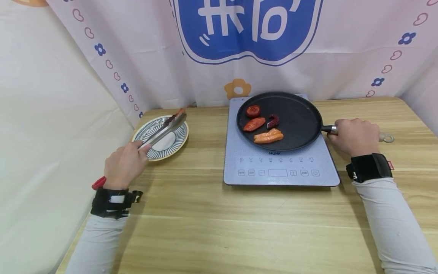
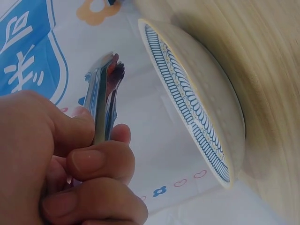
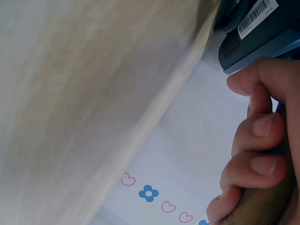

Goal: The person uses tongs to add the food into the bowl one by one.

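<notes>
My left hand (image 1: 124, 165) holds metal tongs (image 1: 165, 131) over a patterned shallow bowl (image 1: 184, 135). Between the tong tips is a reddish, dark-edged piece of food (image 2: 112, 77), partly hidden by the metal. The left wrist view shows thumb and fingers pinching the tongs beside the bowl's rim. On the right, my right hand (image 1: 356, 137) grips the handle (image 3: 260, 206) of a black frying pan (image 1: 297, 121). Toward the pan's left side lie a round tomato-like piece (image 1: 253, 111), a red oval piece (image 1: 254, 124), a curled octopus tentacle (image 1: 273, 121) and an orange ridged piece (image 1: 268, 136).
Under the pan sits a grey induction cooker (image 1: 280, 179) with touch buttons along its front. Both stand on a wooden table (image 1: 205, 220). A printed curtain (image 1: 154, 61) hangs right behind the table, and a pale cloth wall (image 1: 51, 114) runs along the left.
</notes>
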Available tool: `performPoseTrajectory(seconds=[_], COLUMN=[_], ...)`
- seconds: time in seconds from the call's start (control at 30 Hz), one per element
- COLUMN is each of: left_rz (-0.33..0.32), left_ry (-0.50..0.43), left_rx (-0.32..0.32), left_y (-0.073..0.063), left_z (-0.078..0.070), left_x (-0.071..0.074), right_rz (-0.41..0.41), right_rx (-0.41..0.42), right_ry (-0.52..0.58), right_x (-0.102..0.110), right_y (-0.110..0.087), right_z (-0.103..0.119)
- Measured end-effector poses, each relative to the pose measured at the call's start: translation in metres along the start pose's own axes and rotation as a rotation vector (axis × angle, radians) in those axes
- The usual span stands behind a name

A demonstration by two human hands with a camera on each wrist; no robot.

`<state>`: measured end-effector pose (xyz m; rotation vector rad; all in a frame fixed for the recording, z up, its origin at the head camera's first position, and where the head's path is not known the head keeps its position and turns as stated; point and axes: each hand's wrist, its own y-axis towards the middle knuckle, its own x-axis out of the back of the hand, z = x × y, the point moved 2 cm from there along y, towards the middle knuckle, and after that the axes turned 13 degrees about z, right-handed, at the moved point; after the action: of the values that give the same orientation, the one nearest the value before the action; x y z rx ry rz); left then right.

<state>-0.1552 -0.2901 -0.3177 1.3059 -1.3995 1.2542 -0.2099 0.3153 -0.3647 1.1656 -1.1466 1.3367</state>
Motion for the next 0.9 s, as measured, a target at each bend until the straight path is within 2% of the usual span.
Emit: performPoseTrajectory(seconds=[0.37,0.9], left_rz=[0.012,-0.035], left_ry=[-0.015,-0.015], left_rx=[0.005,-0.038], left_y=[0.0,0.001], left_z=[-0.007,-0.018], left_x=[0.001,0.003], right_rz=[-0.007,0.008], right_rx=[-0.003,-0.011], right_ry=[-0.004,-0.011], right_x=[-0.001,-0.002], right_y=[0.0,0.001], right_z=[0.0,0.0])
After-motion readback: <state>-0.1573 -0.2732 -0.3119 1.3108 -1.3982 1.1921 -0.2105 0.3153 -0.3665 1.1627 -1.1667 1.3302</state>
